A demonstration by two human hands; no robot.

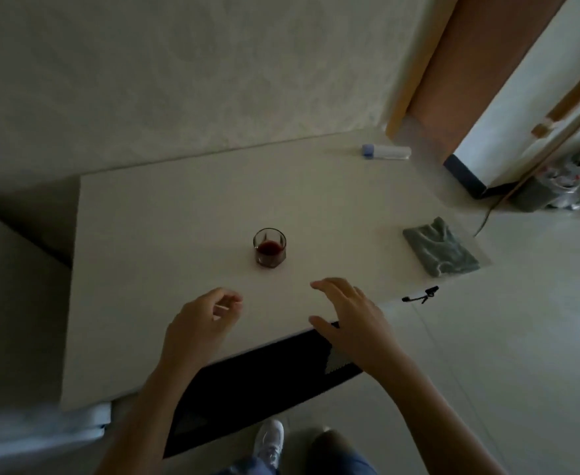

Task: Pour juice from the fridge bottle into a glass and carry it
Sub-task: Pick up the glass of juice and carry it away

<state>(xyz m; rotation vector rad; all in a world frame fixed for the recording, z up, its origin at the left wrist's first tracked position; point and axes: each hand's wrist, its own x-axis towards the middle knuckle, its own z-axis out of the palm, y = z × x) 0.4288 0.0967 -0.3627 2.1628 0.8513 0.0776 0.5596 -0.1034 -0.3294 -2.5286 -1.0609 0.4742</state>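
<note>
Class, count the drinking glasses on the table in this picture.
1. The glass stands near the middle of the table, holding dark red juice, beyond both hands. None appears hidden.

My forearms (429, 406) cut by bottom edge. Shoe (269, 440), my trouser legs partly cropped. Far right clutter (563, 186) on floor too blurred to identify.

Bare table (165, 234) lies all around the glass (270, 247), open from the near edge. The only obstacles sit well apart: a cloth (441, 248) at right, a tube (386, 152) far right.
</note>
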